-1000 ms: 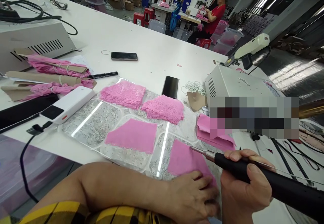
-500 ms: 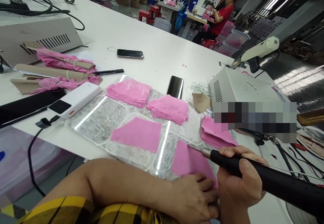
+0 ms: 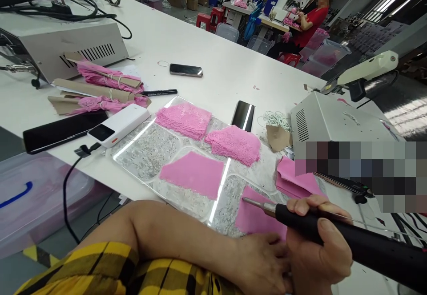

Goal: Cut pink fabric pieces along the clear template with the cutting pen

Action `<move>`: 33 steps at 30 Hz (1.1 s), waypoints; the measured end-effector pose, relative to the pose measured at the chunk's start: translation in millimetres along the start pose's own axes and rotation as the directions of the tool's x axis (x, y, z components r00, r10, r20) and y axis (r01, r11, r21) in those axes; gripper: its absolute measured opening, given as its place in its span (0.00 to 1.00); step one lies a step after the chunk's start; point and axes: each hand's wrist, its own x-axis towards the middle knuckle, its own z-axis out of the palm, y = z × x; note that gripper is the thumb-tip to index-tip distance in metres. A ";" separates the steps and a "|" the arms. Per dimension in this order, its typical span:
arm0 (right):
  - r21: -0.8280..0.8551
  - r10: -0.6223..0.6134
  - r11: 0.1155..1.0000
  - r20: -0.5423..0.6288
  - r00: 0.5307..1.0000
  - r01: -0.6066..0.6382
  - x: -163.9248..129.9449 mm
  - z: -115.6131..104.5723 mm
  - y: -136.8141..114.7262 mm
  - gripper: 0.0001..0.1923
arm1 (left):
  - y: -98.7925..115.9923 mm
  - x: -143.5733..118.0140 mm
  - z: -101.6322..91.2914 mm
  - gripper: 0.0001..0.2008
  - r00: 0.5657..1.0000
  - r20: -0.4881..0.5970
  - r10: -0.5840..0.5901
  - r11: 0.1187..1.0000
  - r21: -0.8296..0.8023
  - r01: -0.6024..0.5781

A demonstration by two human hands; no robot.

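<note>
My right hand (image 3: pixel 322 241) is closed around a thick black pen-shaped tool (image 3: pixel 370 246) with a thin metal tip. The tip lies over the upper left part of a pink fabric piece (image 3: pixel 255 212); whether it touches is unclear. My left hand (image 3: pixel 263 259) lies over the lower edge of that piece, fingers stretched out and partly hidden behind my right hand. A second flat pink piece (image 3: pixel 195 172) sits to the left on the clear-covered patterned board (image 3: pixel 147 150). Behind it are two stacks of pink lace, one left (image 3: pixel 183 119) and one right (image 3: pixel 233 143). Folded pink fabric (image 3: pixel 295 179) lies beyond the tool.
A grey box (image 3: pixel 336 117) and a string tangle (image 3: pixel 275 119) stand at right. Left are a white power bank (image 3: pixel 120 123), tied pink bundles (image 3: pixel 106 103) and a vented metal box (image 3: pixel 80 48). Phones (image 3: pixel 186 70) lie further back. A co-worker in red (image 3: pixel 315 23) sits at a sewing machine.
The view has swung left, so the table things appear further right. The tool tip has moved towards the left edge of the pink piece. Both hands keep their places.
</note>
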 end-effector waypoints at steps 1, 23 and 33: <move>-0.001 -0.002 1.000 -0.002 1.000 0.002 -0.1 0.1 0.3 0.08 | -0.2 0.2 0.6 0.13 1.000 0.001 0.006 1.000 0.005 -0.006; 0.095 -0.020 0.995 -0.242 0.970 0.044 14.4 -5.8 -0.4 0.10 | -40.3 -89.8 -69.6 0.17 0.955 -0.119 -0.273 0.912 0.283 0.296; 0.063 -0.033 0.997 -0.244 0.969 0.050 11.0 -9.9 -1.9 0.08 | -48.1 -89.0 -78.6 0.19 0.959 0.007 -0.284 0.941 0.192 0.277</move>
